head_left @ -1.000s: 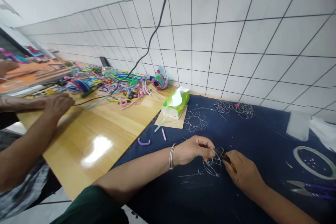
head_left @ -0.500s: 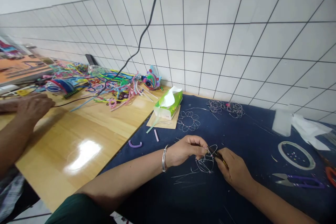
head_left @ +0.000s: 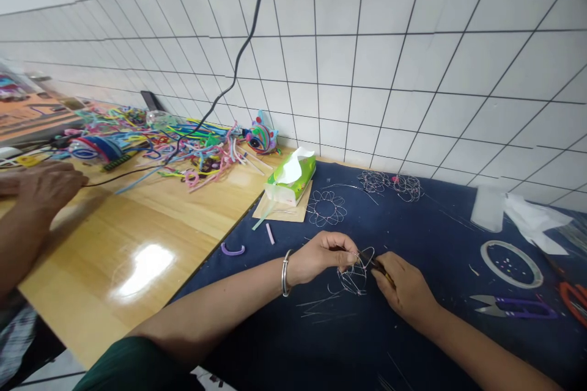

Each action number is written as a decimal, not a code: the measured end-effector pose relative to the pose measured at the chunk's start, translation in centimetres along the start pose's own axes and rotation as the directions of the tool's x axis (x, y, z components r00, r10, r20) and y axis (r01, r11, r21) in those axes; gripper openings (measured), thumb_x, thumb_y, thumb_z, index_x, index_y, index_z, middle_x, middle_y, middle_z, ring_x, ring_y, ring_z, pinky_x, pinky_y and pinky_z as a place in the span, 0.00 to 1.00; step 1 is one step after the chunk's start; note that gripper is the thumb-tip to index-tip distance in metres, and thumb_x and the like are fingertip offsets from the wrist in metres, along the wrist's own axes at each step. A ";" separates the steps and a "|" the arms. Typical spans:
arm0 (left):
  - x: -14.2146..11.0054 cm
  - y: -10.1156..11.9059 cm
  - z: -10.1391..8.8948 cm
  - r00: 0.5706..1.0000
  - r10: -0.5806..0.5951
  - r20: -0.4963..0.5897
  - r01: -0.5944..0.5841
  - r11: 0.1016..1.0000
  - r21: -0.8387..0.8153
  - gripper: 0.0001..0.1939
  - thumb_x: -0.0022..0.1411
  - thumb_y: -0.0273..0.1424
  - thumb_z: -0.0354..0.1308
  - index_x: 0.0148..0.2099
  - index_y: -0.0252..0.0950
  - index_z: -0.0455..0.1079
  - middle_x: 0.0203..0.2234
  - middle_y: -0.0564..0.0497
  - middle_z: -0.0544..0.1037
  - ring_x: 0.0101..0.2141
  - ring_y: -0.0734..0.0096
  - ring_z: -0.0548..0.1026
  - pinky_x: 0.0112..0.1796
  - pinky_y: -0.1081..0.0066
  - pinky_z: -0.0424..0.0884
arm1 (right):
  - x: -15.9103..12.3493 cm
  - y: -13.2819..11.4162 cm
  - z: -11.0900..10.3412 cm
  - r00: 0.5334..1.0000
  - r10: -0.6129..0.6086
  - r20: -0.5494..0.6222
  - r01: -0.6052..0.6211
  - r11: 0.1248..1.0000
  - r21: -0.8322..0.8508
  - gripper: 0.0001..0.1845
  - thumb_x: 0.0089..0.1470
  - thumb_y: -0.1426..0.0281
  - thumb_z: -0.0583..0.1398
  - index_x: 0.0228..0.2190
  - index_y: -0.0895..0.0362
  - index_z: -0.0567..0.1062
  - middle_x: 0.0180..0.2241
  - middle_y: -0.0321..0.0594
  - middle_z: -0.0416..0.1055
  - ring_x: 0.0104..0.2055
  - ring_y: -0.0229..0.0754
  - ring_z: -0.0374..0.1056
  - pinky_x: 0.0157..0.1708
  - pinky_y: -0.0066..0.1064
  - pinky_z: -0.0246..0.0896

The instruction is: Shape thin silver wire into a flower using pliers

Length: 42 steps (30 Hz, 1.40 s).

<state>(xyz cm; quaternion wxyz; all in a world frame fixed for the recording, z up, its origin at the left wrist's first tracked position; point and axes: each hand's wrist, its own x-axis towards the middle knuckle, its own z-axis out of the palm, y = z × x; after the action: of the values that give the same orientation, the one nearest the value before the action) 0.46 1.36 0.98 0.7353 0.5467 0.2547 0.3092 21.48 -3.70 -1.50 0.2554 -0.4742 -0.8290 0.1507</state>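
Between thumb and fingers, my left hand pinches a small looped wire frame, held just over the dark blue cloth. My right hand is closed round pliers with dark jaws and a yellowish handle. The jaw tips meet the wire near my left fingertips; what exactly they grip is too small to tell. Loose cut wires lie below my left hand. Farther back rests a flat flower-shaped wire ring, and beyond it are bundled wire frames.
Purple thread snips, a clear round dish and orange-handled scissors lie at right. A green tissue pack sits behind. Coloured pipe cleaners cover the wooden table's back. At far left rests another person's hand.
The view has shifted slightly, so everything sits a little farther left and up. Both hands keep their hold on the wire frame and the pliers, which stay close together.
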 end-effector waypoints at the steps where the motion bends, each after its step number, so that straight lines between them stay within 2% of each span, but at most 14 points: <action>1: 0.0 0.0 0.0 1.000 0.006 -0.001 -0.006 1.000 0.012 0.11 0.52 0.34 0.60 0.31 0.28 0.68 0.19 0.55 0.65 0.20 0.82 0.62 0.25 0.77 0.59 | 0.0 0.0 -0.1 1.000 0.000 0.001 0.000 1.000 -0.005 0.06 0.57 0.68 0.49 0.32 0.56 0.64 0.28 0.36 0.62 0.29 0.36 0.59 0.29 0.29 0.55; 12: 0.3 -0.1 -0.7 0.997 0.081 -0.019 -0.078 0.991 0.113 0.08 0.54 0.31 0.59 0.32 0.29 0.68 0.21 0.54 0.65 0.20 0.84 0.60 0.23 0.79 0.57 | 0.3 -0.1 -1.9 1.000 -0.022 0.009 0.023 0.990 -0.141 0.07 0.56 0.67 0.50 0.33 0.57 0.66 0.30 0.38 0.63 0.31 0.36 0.60 0.31 0.29 0.56; 20: 0.4 -0.1 -0.8 0.995 0.103 -0.018 -0.099 0.983 0.155 0.08 0.54 0.31 0.59 0.33 0.29 0.69 0.24 0.53 0.66 0.22 0.83 0.61 0.24 0.78 0.58 | 0.2 -0.2 -2.1 0.999 -0.045 -0.028 0.038 0.979 -0.202 0.08 0.56 0.67 0.51 0.33 0.57 0.67 0.28 0.37 0.64 0.29 0.35 0.60 0.31 0.28 0.56; 27: 0.5 -0.3 -0.8 0.994 0.106 -0.012 -0.103 0.982 0.157 0.09 0.55 0.32 0.58 0.32 0.29 0.68 0.23 0.54 0.65 0.22 0.83 0.60 0.24 0.78 0.58 | 0.1 -0.5 -2.2 0.997 -0.053 -0.060 0.036 0.968 -0.248 0.08 0.55 0.68 0.51 0.33 0.57 0.68 0.28 0.38 0.64 0.30 0.36 0.61 0.31 0.28 0.56; 36: 0.4 -0.4 -0.5 0.996 0.089 0.002 -0.089 0.986 0.138 0.10 0.55 0.34 0.58 0.32 0.30 0.66 0.21 0.55 0.63 0.21 0.82 0.59 0.25 0.77 0.57 | 0.4 -0.9 -3.0 0.998 -0.056 -0.027 0.046 0.957 -0.286 0.09 0.55 0.66 0.51 0.33 0.57 0.68 0.28 0.39 0.65 0.30 0.36 0.62 0.30 0.28 0.57; 42: 0.4 -0.3 -0.5 0.995 0.089 -0.048 -0.080 0.983 0.164 0.11 0.54 0.34 0.59 0.31 0.30 0.66 0.20 0.56 0.63 0.21 0.82 0.59 0.24 0.78 0.56 | 0.4 -1.8 -3.9 1.000 -0.008 0.028 0.016 0.945 -0.327 0.10 0.55 0.64 0.50 0.33 0.55 0.67 0.29 0.39 0.65 0.31 0.38 0.63 0.28 0.29 0.57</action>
<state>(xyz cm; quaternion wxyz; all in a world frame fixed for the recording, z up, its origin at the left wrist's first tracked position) 0.41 1.96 0.54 0.6674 0.6063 0.2756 0.3332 22.27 -4.24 2.68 0.1633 -0.5029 -0.8486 0.0160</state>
